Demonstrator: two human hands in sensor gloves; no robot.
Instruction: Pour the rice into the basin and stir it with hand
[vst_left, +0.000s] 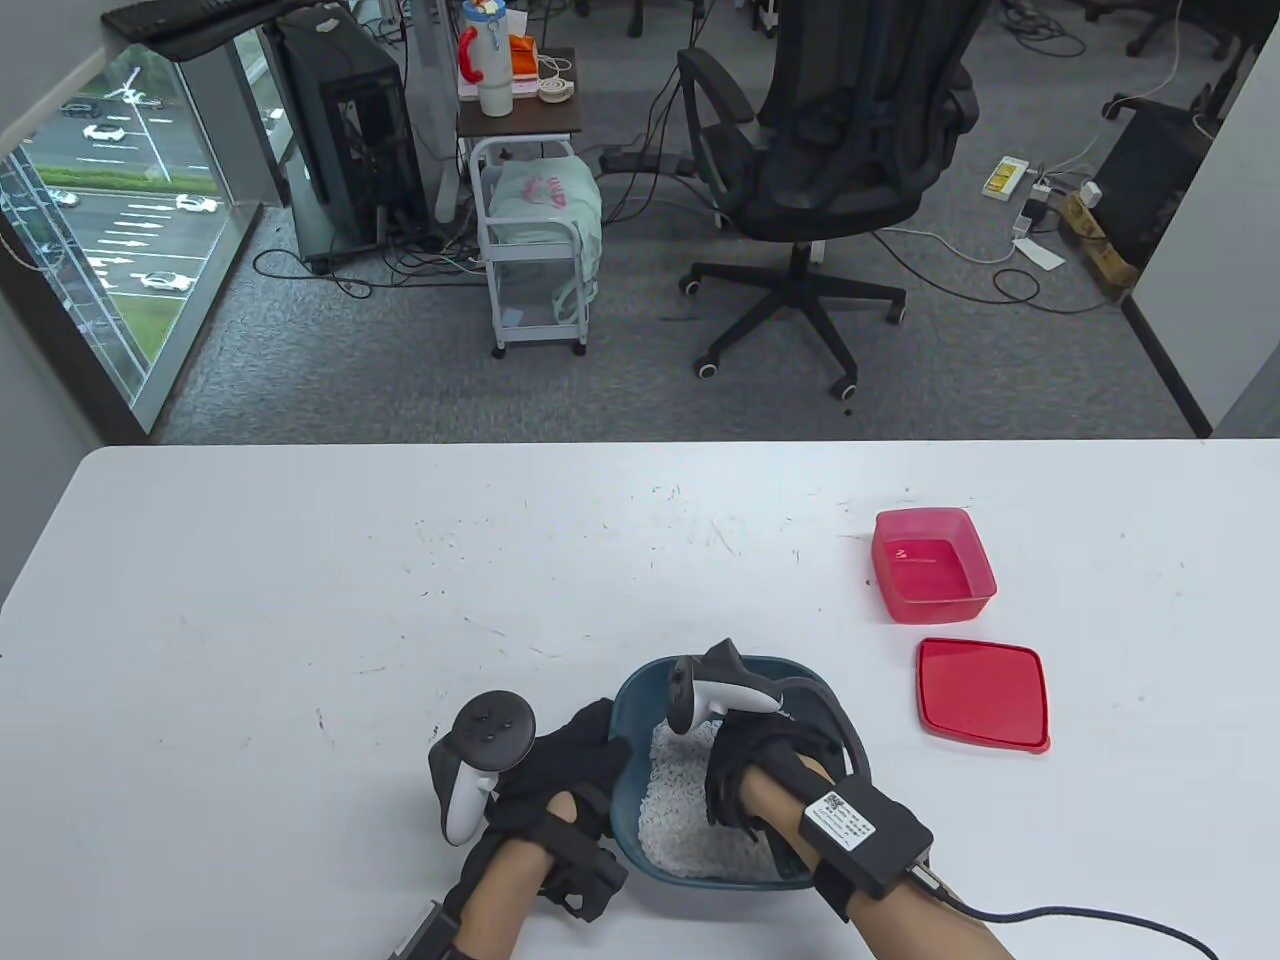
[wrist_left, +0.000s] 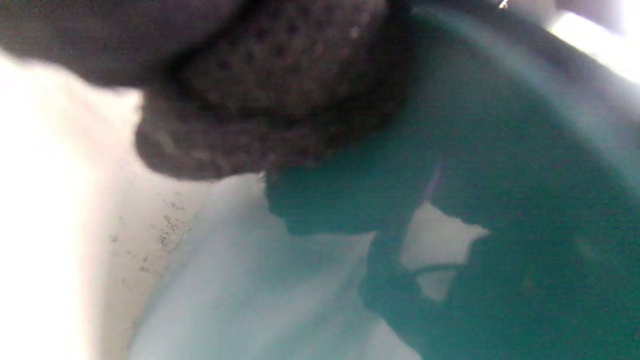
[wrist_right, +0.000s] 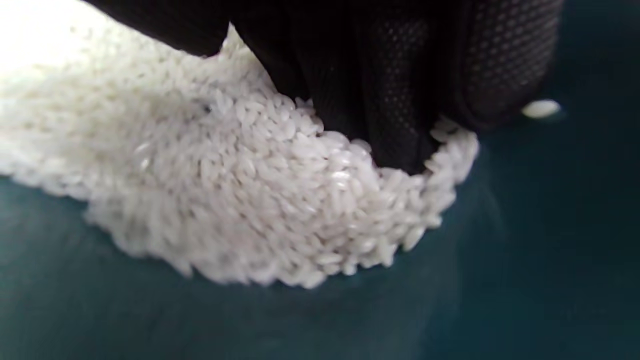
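A dark teal basin stands near the table's front edge with white rice heaped on its floor. My right hand reaches down inside it. In the right wrist view its gloved fingers dig into the rice on the teal bottom. My left hand holds the basin's left rim. The left wrist view shows a gloved finger against the basin's outer wall. The rest of the fingers are hidden.
An empty red container sits on the table to the right, beyond the basin. Its red lid lies flat just in front of it. A cable trails from my right wrist across the front right.
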